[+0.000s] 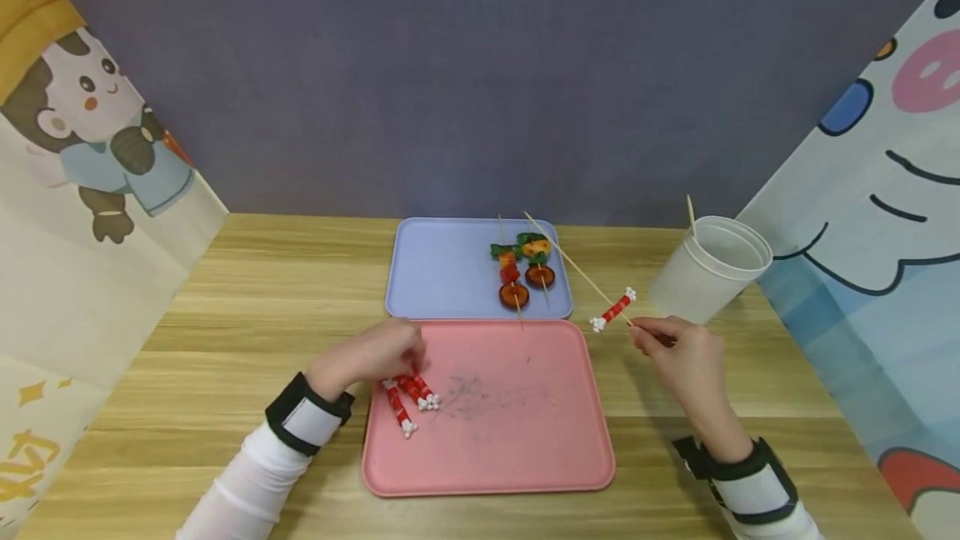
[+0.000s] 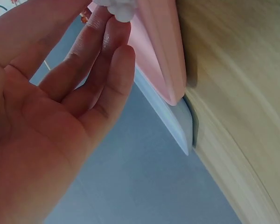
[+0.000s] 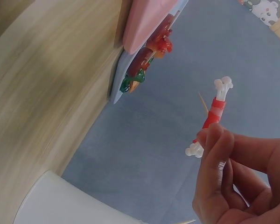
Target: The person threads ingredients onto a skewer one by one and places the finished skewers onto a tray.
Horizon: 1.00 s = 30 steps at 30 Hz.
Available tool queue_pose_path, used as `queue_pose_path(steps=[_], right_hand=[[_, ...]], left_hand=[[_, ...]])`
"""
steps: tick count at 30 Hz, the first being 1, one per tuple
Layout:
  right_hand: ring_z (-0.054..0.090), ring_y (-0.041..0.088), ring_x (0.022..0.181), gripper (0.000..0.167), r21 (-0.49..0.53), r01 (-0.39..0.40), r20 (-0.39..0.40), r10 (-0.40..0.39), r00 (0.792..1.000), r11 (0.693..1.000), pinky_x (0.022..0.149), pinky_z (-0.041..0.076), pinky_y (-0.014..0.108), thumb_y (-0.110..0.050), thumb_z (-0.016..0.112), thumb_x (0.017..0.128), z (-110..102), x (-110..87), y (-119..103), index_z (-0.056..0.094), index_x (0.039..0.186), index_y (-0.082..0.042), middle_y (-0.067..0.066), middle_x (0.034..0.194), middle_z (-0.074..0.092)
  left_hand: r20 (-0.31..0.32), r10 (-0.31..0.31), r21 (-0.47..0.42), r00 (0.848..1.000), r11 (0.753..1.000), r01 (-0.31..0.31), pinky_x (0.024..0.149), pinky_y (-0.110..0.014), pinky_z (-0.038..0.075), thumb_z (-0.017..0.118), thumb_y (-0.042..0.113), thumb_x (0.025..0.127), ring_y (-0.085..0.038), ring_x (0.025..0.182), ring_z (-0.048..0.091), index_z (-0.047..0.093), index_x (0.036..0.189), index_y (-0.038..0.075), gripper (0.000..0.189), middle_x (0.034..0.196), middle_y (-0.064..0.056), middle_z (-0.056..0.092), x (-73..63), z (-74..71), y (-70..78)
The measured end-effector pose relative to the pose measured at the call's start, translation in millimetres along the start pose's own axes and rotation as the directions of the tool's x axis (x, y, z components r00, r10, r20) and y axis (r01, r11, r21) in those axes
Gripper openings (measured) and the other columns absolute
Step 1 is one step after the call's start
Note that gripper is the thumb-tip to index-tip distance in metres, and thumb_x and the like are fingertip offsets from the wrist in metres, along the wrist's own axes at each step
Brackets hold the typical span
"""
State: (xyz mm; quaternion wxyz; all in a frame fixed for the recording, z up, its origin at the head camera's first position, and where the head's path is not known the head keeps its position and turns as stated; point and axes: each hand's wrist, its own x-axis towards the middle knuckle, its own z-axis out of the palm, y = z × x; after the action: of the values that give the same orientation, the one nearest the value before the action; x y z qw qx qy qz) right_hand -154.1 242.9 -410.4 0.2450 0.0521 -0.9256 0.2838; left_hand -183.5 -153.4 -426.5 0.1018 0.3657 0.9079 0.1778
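My right hand (image 1: 686, 361) pinches the lower end of a thin wooden skewer (image 1: 572, 262) that slants up and left. A red toy bone with white knobbed ends (image 1: 618, 307) is threaded crosswise on it, just beyond my fingertips. My left hand (image 1: 384, 352) is over the left edge of the pink tray (image 1: 525, 448). Its fingertips curl at a similar bone, whose white knob (image 2: 121, 10) shows between them in the left wrist view. More red bones (image 1: 397, 408) lie on the tray beside that hand, partly under it.
A light blue tray (image 1: 442, 269) behind the pink one bears two skewers of toy food (image 1: 514, 297), (image 1: 540, 276). At the right stands a white bucket (image 1: 693, 277) with a wooden skewer (image 1: 691, 213) sticking out. A grey wall (image 1: 480, 82) closes off the back.
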Motion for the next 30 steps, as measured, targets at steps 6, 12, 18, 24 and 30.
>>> queue_pose_path(steps=[6, 12, 18, 24, 30], right_hand=[[0.049, -0.019, 0.056, 0.007, 0.012, -0.019, 0.007, 0.019, 1.000, 1.000, 0.049, 0.039, 0.007, -0.007, 0.078, 0.075, -0.9, -0.7, -0.3, 0.077, 0.082, -0.008, 0.003, 0.067, 0.071], [0.046, -0.022, 0.057, 0.008, 0.019, -0.014, 0.006, 0.014, 1.000, 1.000, 0.049, 0.039, 0.007, -0.006, 0.078, 0.075, -2.2, 0.3, -0.7, 0.077, 0.083, -0.007, 0.005, 0.069, 0.072], [0.056, -0.007, 0.057, 0.008, 0.019, -0.003, 0.018, 0.003, 1.000, 1.000, 0.050, 0.039, 0.008, -0.008, 0.079, 0.076, -4.6, 1.6, -6.9, 0.077, 0.084, -0.008, 0.003, 0.069, 0.071], [0.059, 0.001, 0.057, 0.008, 0.046, -0.006, 0.031, 0.005, 1.000, 0.999, 0.051, 0.041, 0.007, -0.007, 0.078, 0.076, -4.0, 2.4, -14.4, 0.077, 0.084, -0.007, 0.003, 0.069, 0.070], [0.056, -0.001, 0.055, 0.009, 0.056, 0.050, 0.017, -0.051, 0.999, 0.997, 0.049, 0.040, 0.009, -0.007, 0.080, 0.074, -2.1, -1.9, -24.7, 0.078, 0.082, -0.009, -0.002, 0.066, 0.068]], left_hand=[[0.020, -0.008, -0.024, 1.000, 1.000, 0.009, 0.057, -0.019, 0.044, 0.071, -0.004, 0.074, -0.007, 0.064, 0.048, 0.072, 0.073, 0.009, 0.014, 0.069, 0.003, 0.059, 0.3, -0.7, 0.8], [0.027, -0.003, -0.042, 1.000, 0.999, 0.004, 0.057, -0.019, 0.044, 0.069, -0.005, 0.074, -0.006, 0.063, 0.048, 0.071, 0.073, 0.010, 0.015, 0.068, 0.004, 0.059, -0.5, -2.5, 0.5], [0.034, -0.019, -0.139, 0.999, 0.990, 0.024, 0.055, -0.020, 0.045, 0.065, -0.004, 0.078, -0.005, 0.061, 0.050, 0.067, 0.073, 0.013, 0.018, 0.068, 0.006, 0.060, -1.8, -5.6, 1.6], [-0.061, -0.038, -0.200, 0.997, 0.980, 0.025, 0.064, -0.023, 0.049, 0.064, -0.001, 0.083, -0.007, 0.069, 0.054, 0.065, 0.079, 0.015, 0.016, 0.075, 0.003, 0.064, 2.0, -14.5, 2.9], [-0.321, -0.107, -0.187, 0.941, 0.981, 0.047, 0.073, -0.031, 0.053, 0.066, 0.006, 0.085, -0.009, 0.078, 0.060, 0.069, 0.085, 0.016, 0.011, 0.082, 0.006, 0.067, 8.8, -26.8, 8.8]])
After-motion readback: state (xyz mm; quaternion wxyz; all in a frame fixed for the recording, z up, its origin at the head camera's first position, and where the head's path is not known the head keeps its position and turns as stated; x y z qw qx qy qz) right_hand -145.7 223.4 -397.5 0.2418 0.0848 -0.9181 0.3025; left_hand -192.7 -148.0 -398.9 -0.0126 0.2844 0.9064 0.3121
